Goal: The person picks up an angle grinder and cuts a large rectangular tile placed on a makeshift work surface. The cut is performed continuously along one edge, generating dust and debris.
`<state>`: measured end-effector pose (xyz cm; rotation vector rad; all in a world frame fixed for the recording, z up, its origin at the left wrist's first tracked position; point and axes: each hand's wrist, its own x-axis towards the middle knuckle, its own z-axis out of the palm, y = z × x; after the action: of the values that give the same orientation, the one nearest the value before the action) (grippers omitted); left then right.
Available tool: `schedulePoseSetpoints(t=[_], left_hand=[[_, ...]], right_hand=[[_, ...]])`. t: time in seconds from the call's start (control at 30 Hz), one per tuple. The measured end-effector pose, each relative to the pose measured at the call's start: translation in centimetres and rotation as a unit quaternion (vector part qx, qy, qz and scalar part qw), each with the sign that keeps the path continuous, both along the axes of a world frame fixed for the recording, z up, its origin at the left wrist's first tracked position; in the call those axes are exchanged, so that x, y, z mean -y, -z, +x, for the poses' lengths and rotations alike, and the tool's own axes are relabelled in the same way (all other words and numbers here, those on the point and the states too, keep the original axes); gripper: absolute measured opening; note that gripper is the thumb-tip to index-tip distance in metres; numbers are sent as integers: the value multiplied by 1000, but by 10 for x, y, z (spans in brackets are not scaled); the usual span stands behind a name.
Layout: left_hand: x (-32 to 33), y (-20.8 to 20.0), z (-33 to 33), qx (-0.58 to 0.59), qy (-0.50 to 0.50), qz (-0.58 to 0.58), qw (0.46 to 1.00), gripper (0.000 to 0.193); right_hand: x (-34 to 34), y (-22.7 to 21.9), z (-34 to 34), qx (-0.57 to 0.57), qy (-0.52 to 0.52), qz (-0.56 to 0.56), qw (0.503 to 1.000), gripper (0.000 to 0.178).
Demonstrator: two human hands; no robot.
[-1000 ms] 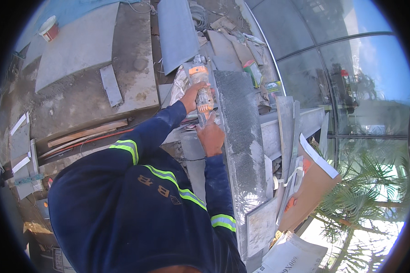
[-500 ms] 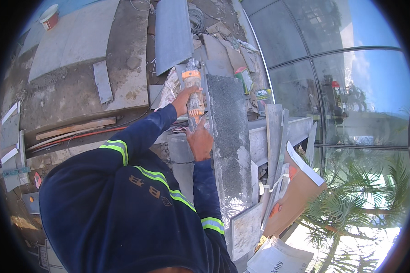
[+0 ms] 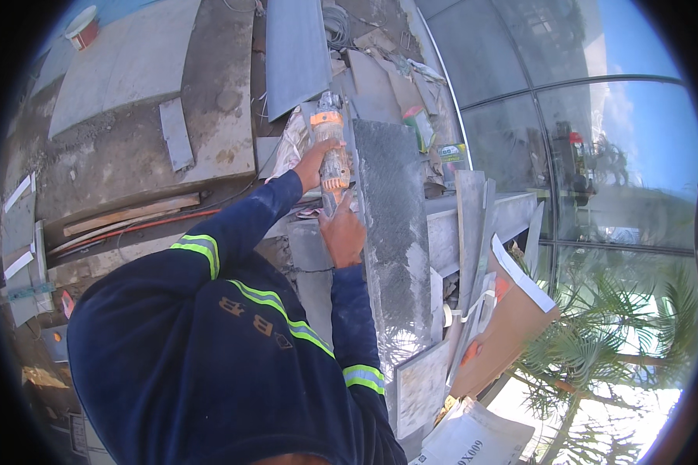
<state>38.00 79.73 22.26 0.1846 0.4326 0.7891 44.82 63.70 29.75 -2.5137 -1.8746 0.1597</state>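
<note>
Both my hands are on a dusty orange and grey angle grinder (image 3: pixel 331 155), held lengthwise at the left edge of a dark grey stone slab (image 3: pixel 395 209). My left hand (image 3: pixel 315 165) wraps around the middle of its body. Lower down, my right hand (image 3: pixel 342 234) grips the rear handle, with the index finger stretched along it. The grinder's head points away from me, close by the slab's far left corner; its disc is seen only as a thin edge, if at all. Pale dust marks the slab's near right part.
A large grey sheet (image 3: pixel 296 54) lies beyond the grinder. Narrow stone strips (image 3: pixel 470 225) and brown cardboard (image 3: pixel 496 337) lean right of the slab, beside a glass wall (image 3: pixel 597 155). A bucket (image 3: pixel 82 28) stands far left. Wooden boards (image 3: pixel 132 214) lie left of my arms.
The grinder and both hands have shifted very slightly away from me along the slab's edge. My grip looks the same.
</note>
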Motion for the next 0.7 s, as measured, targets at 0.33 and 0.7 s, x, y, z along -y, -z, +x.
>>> schedulePoseSetpoints(t=[0.33, 0.7], left_hand=[[-4, 9, 2, -3, -1, 8, 1000, 36], [-7, 6, 6, 10, -3, 6, 1000, 34]], right_hand=[[-2, -1, -1, 6, 6, -13, 1000, 90], [-4, 0, 4, 15, -20, 21, 999, 89]])
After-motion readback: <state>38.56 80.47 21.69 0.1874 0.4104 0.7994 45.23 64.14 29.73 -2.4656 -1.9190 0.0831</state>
